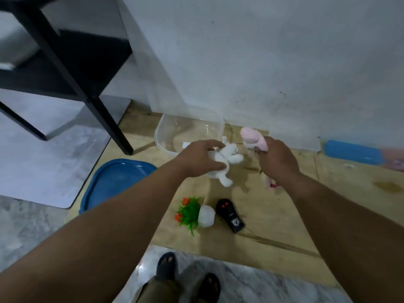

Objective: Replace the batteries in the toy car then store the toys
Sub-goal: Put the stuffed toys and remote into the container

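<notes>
My left hand (200, 158) grips a white plush toy (228, 159), held in the air just in front of a clear plastic container (168, 127) that stands on the floor by the wall. My right hand (278, 159) grips a pink plush toy (253, 138), its head sticking up above my fingers, to the right of the container. A black remote control (230, 216) with red buttons lies on the brown mat (284, 215) below my hands. No toy car is in view.
A blue container lid (113, 182) lies on the floor at the left. A small fake plant in a white pot (196, 213) lies tipped beside the remote. A black table frame (65, 68) stands at the upper left. A blue object (352, 152) lies by the wall at right. My sandalled feet (188, 278) are below.
</notes>
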